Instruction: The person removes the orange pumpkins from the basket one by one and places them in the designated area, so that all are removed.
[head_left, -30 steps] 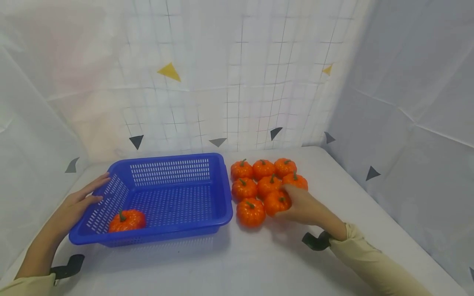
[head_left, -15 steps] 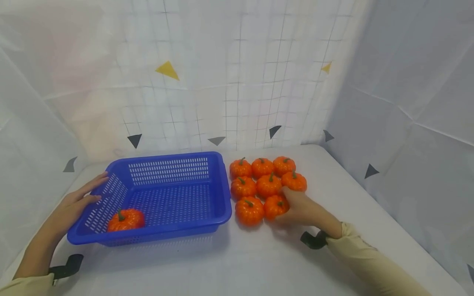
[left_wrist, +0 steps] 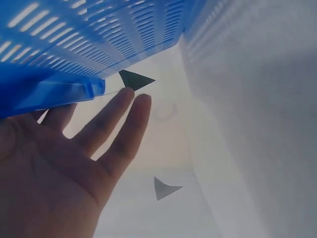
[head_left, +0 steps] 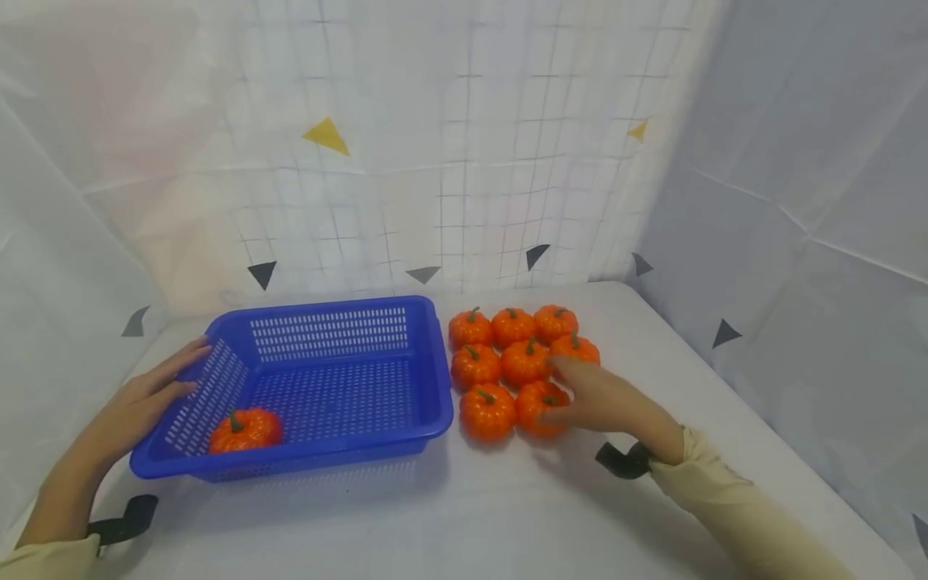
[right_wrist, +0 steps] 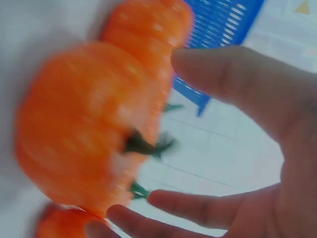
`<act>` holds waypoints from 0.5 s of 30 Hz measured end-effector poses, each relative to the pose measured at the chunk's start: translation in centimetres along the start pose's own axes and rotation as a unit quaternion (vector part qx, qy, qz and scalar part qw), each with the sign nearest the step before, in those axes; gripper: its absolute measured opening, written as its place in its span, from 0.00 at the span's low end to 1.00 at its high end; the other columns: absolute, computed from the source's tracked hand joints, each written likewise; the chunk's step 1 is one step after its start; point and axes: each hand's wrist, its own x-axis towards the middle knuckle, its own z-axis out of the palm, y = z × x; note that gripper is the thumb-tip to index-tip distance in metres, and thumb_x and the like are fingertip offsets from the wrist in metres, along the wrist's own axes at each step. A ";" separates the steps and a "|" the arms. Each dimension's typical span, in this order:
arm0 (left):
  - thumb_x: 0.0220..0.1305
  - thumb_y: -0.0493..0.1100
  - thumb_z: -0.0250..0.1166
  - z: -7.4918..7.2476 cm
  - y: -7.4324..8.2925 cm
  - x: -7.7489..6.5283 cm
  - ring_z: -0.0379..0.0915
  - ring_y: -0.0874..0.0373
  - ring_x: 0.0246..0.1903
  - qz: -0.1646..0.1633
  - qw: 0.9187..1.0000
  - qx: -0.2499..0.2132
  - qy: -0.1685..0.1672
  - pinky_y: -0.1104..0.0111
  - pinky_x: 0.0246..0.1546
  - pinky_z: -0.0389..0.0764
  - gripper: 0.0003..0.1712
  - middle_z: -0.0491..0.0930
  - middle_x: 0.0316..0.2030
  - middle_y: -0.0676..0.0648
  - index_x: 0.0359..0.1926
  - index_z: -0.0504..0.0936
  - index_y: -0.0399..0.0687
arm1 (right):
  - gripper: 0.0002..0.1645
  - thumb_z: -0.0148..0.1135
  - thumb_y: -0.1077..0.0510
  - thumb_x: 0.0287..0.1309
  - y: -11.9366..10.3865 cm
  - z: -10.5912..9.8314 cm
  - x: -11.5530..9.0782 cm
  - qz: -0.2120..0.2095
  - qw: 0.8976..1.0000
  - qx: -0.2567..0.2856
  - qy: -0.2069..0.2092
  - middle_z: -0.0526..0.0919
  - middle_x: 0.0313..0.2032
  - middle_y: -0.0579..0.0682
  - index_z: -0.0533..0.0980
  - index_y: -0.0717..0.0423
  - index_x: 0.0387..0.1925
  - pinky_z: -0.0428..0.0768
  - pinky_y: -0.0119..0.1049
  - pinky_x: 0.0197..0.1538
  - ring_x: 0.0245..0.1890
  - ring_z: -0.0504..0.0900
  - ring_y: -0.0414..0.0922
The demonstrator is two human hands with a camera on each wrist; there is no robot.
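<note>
In the head view my left hand (head_left: 134,411) rests on the left rim of a blue perforated plastic basket (head_left: 428,379). The left wrist view shows its fingers fairly straight against the rim. One orange pumpkin (head_left: 246,431) with a green stem lies in the basket's near left corner. My right hand (head_left: 609,403) hovers over the right front pumpkin (head_left: 540,408), thumb and fingers spread around it. In the right wrist view a gap shows between the fingertips and that pumpkin (right_wrist: 84,129); nothing is held. Another front pumpkin (head_left: 488,413) touches its left side.
More small pumpkins stand in close rows behind, including a middle one (head_left: 525,363) and a back one (head_left: 555,322). A white table surface (head_left: 362,524) lies under everything. White sheet walls (head_left: 377,161) with a grid and triangle marks enclose the back and sides.
My right hand has loosened from around the right front pumpkin and drawn slightly up and right. That pumpkin now sits a little lower in view. The left hand stays on the basket rim.
</note>
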 end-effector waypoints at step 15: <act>0.82 0.42 0.50 -0.1 0.5 0.0 0.44 0.17 0.71 -0.012 0.999 0.053 -0.001 0.17 0.55 0.51 0.32 0.48 0.79 0.29 0.80 0.57 0.39 | 0.38 0.74 0.48 0.62 -2.9 -0.7 2.1 -0.096 0.990 0.018 0.098 0.79 0.61 0.56 0.72 0.60 0.68 0.76 0.61 0.63 0.62 0.76 0.58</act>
